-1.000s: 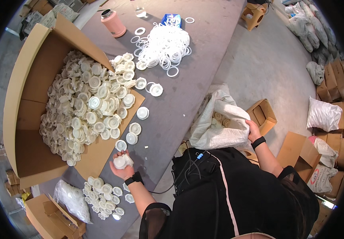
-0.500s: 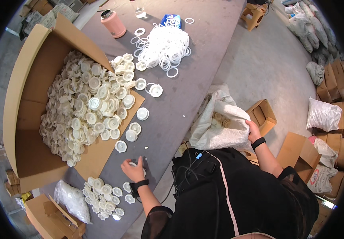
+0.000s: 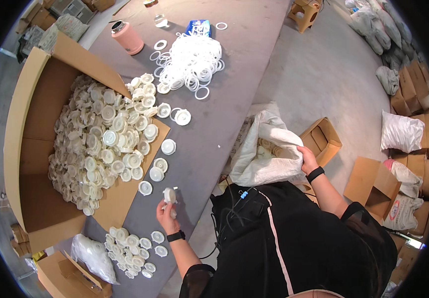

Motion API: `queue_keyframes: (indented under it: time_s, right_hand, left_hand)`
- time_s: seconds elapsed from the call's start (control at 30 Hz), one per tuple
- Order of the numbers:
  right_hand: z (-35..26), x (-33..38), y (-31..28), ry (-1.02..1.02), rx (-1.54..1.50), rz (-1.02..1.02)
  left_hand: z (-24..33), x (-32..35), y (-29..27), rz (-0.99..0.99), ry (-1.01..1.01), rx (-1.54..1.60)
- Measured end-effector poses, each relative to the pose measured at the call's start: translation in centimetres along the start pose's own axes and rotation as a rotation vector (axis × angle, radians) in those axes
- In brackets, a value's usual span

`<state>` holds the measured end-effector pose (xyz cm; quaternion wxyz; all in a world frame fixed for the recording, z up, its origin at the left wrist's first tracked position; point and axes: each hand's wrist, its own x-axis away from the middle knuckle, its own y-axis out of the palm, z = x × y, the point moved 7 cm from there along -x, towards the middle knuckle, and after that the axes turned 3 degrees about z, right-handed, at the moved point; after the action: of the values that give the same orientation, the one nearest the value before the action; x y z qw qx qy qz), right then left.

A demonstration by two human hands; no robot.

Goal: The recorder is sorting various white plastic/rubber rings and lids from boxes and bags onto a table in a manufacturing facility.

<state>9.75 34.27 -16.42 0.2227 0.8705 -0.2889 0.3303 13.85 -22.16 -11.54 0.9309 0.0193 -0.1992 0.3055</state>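
My left hand (image 3: 166,217) is raised over the table's near edge, its fingers closed on a white plastic cap (image 3: 169,195). Another pale piece shows below that cap, partly covered by my fingers. On the right, my right hand (image 3: 308,161) grips the rim of a white woven sack (image 3: 254,171), whose mouth gapes and shows several caps (image 3: 269,148) inside. A few loose caps (image 3: 145,187) lie in a row on the table, just beyond my left hand. Nearer to me, on the left, is a small heap of caps (image 3: 132,252).
A large cardboard box (image 3: 20,149) lies on its side, spilling caps over its flap. Farther back on the grey table (image 3: 209,134) are white rings (image 3: 189,59), a pink flask (image 3: 127,37) and a glass bottle (image 3: 158,17). A cardboard box (image 3: 331,146) stands beside the sack.
My left hand has lifted from the tabletop and turned, with the white cap now showing above its fingers. My right hand still holds the sack's rim. The whole view has shifted slightly.
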Motion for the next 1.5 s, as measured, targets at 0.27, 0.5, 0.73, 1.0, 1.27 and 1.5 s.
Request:
queue_keyframes:
  time_s: [0.27, 0.5, 0.73, 1.0, 1.27, 1.5]
  right_hand:
    - [0.3, 1.4, 0.4, -0.015, -0.013, 0.043]
    - [-0.9, 2.2, 0.5, -0.032, -0.11, -0.006]
    - [-1.5, 2.8, -1.1, -0.061, -0.125, 0.008]
    - [-1.1, 2.4, -0.7, -0.003, -0.087, -0.02]
    - [-1.1, 2.1, 0.2, -0.016, -0.029, 0.035]
    - [-0.8, 2.1, 1.4, -0.016, 0.001, 0.005]
  left_hand:
    - [1.3, 4.1, 22.7, -0.828, -0.129, -0.052]
    - [3.9, 10.0, 33.2, -0.997, 0.63, -0.428]
    - [5.9, -2.2, 15.5, 0.161, 0.852, -0.756]
    - [5.1, -6.5, 5.6, 0.322, 0.679, -1.061]
    - [4.7, -3.5, 3.4, 0.252, 0.61, -0.553]
    - [8.4, 1.1, 4.4, 0.265, 0.712, -0.603]
